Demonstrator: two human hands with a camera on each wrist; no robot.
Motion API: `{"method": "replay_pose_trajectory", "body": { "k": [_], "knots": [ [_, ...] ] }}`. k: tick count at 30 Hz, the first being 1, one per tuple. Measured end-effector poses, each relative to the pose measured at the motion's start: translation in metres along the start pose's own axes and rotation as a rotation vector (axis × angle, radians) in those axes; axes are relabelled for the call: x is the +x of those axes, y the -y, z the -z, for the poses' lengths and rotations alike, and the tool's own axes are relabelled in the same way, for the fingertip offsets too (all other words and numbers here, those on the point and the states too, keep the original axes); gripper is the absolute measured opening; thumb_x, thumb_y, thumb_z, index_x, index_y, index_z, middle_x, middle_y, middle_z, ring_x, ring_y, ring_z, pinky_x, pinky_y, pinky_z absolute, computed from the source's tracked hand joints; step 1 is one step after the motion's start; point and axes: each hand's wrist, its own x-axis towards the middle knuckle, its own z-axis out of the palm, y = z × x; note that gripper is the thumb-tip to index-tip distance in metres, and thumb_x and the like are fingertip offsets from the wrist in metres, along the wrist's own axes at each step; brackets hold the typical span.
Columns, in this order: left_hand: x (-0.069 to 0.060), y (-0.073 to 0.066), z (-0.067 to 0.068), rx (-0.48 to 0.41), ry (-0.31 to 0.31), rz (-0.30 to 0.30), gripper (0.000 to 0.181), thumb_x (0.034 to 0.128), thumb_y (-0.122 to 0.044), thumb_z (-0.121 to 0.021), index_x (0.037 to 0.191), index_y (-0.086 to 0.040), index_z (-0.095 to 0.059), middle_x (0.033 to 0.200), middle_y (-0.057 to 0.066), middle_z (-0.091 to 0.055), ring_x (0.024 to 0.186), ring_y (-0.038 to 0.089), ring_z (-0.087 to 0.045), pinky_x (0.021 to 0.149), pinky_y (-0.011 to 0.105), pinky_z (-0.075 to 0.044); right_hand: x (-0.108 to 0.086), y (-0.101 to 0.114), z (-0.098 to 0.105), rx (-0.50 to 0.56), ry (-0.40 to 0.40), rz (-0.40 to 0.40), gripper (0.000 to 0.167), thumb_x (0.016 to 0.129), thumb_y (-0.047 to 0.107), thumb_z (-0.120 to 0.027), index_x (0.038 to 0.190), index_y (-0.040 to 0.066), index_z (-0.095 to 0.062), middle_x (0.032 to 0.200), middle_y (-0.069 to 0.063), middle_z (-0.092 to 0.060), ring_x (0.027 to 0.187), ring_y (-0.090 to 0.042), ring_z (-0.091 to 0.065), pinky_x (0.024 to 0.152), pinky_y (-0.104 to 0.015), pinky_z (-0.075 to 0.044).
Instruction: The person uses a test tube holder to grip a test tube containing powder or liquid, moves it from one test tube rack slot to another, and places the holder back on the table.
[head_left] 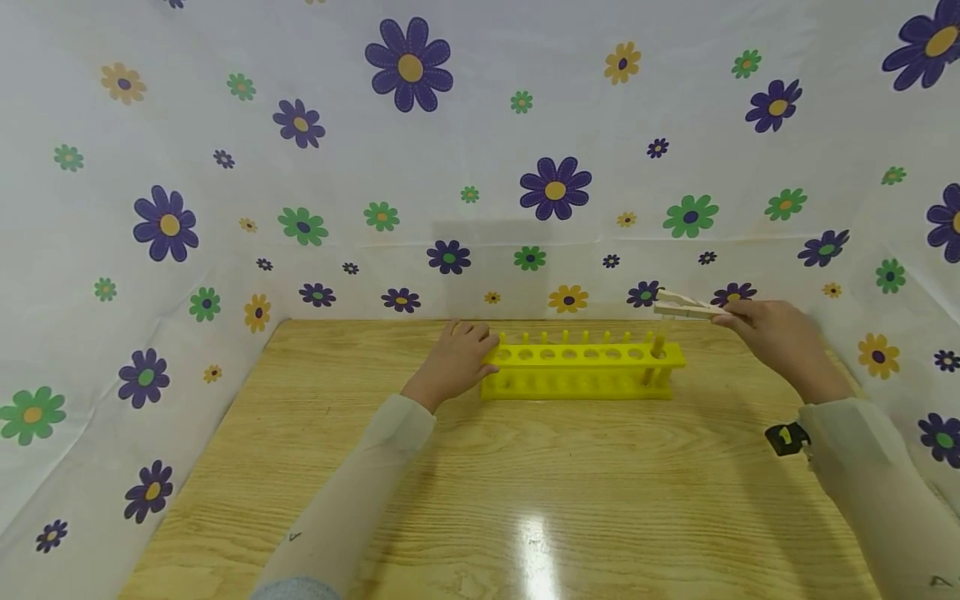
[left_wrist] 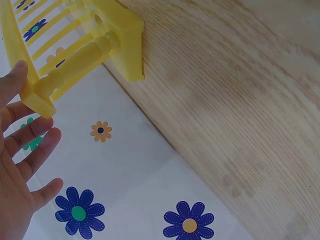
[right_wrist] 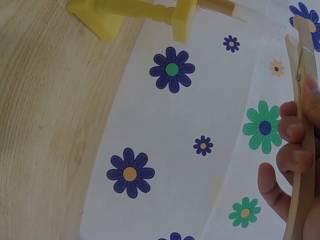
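A yellow test tube rack [head_left: 585, 365] stands on the wooden table, with one row of holes along its top. My left hand [head_left: 457, 360] grips its left end, the thumb on one side of the top plate [left_wrist: 40, 102] and fingers on the other. In the rightmost hole stands a clear glass test tube [right_wrist: 257, 20] with brown contents low in it. My right hand [head_left: 783, 343] holds a wooden test tube clamp [head_left: 686, 311] by its handle, fingers curled round it. The clamp's parted tips are beside the tube's mouth; whether they touch it I cannot tell.
The table [head_left: 570, 483] reaches back to a white cloth [head_left: 480, 150] printed with flowers, which also hangs along both sides. A row of yellow pegs rises behind the rack's holes. A small black device [head_left: 787, 438] sits at my right cuff.
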Motion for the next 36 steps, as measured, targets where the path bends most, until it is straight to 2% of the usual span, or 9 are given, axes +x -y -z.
{"method": "replay_pose_trajectory", "body": {
  "k": [6, 13, 17, 22, 29, 36],
  "knots": [
    [0.0, 0.0, 0.0, 0.005, 0.011, 0.007, 0.038, 0.0893, -0.04, -0.061, 0.117, -0.016, -0.054, 0.116, 0.005, -0.054, 0.115, 0.027, -0.051, 0.11, 0.051, -0.031, 0.0, -0.001, -0.002, 0.012, 0.014, 0.001, 0.034, 0.097, 0.028, -0.05, 0.104, 0.0, -0.068, 0.099, -0.024, -0.068, 0.064, -0.021, -0.055, 0.062, -0.039, -0.045],
    [0.0, 0.0, 0.001, 0.001, 0.001, 0.002, 0.038, 0.0892, -0.039, -0.061, 0.118, -0.016, -0.054, 0.117, 0.004, -0.055, 0.115, 0.027, -0.052, 0.11, 0.051, -0.032, -0.001, -0.003, -0.005, 0.004, 0.017, 0.005, 0.035, 0.097, 0.026, -0.051, 0.108, -0.002, -0.066, 0.102, -0.026, -0.067, 0.076, -0.033, -0.063, 0.071, -0.051, -0.05],
    [0.0, 0.0, 0.0, -0.004, 0.006, 0.006, 0.038, 0.0891, -0.039, -0.062, 0.119, -0.016, -0.054, 0.118, 0.005, -0.055, 0.116, 0.028, -0.051, 0.11, 0.051, -0.031, -0.001, -0.003, -0.007, 0.011, 0.03, -0.009, 0.036, 0.097, 0.027, -0.051, 0.112, -0.003, -0.065, 0.107, -0.028, -0.065, 0.083, -0.038, -0.064, 0.072, -0.052, -0.05],
    [0.0, 0.0, 0.0, -0.011, 0.009, 0.01, 0.038, 0.089, -0.038, -0.062, 0.118, -0.016, -0.054, 0.116, 0.005, -0.055, 0.115, 0.028, -0.051, 0.11, 0.051, -0.031, -0.002, -0.003, -0.008, 0.017, 0.044, -0.027, 0.038, 0.097, 0.028, -0.05, 0.114, -0.004, -0.064, 0.109, -0.029, -0.064, 0.086, -0.039, -0.063, 0.073, -0.053, -0.049],
    [0.0, 0.0, -0.001, -0.017, 0.007, 0.012, 0.037, 0.0889, -0.038, -0.062, 0.118, -0.015, -0.054, 0.117, 0.005, -0.055, 0.115, 0.029, -0.051, 0.11, 0.051, -0.031, -0.003, -0.004, -0.01, 0.023, 0.06, -0.027, 0.042, 0.098, 0.031, -0.048, 0.115, -0.005, -0.063, 0.107, -0.029, -0.065, 0.081, -0.036, -0.063, 0.071, -0.051, -0.049],
    [0.001, 0.0, -0.003, -0.025, 0.014, 0.022, 0.038, 0.089, -0.038, -0.062, 0.118, -0.016, -0.054, 0.118, 0.005, -0.055, 0.116, 0.029, -0.05, 0.111, 0.052, -0.03, -0.004, -0.004, -0.013, 0.019, 0.065, -0.017, 0.043, 0.098, 0.031, -0.048, 0.114, -0.005, -0.063, 0.107, -0.028, -0.065, 0.085, -0.039, -0.064, 0.074, -0.053, -0.049]
  ]
}}
